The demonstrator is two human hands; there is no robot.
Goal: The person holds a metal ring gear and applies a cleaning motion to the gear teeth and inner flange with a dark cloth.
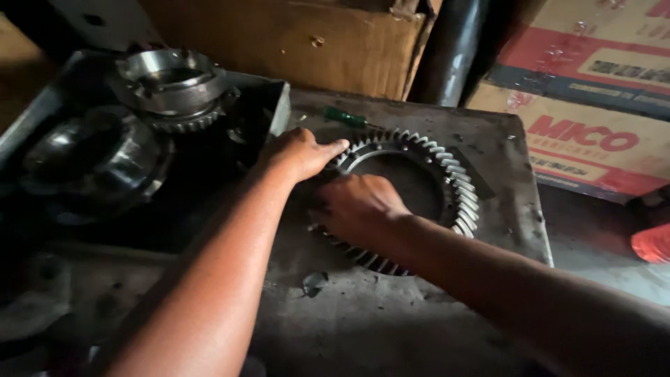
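Note:
A large steel ring gear [453, 181] with slanted teeth lies flat on a grey metal work surface [391, 321]. My left hand [299, 153] rests on the gear's upper left rim, fingers curled over the teeth. My right hand [359, 209] grips the lower left part of the ring from inside, covering several teeth. Both forearms reach in from the bottom of the head view.
A dark metal tray [279, 105] at left holds a shiny toothed hub [171, 87] and a rounded metal housing [98, 157]. A green-handled screwdriver [345, 116] lies behind the gear. Cardboard boxes [593, 105] stand at back and right, beside a black pipe [447, 49].

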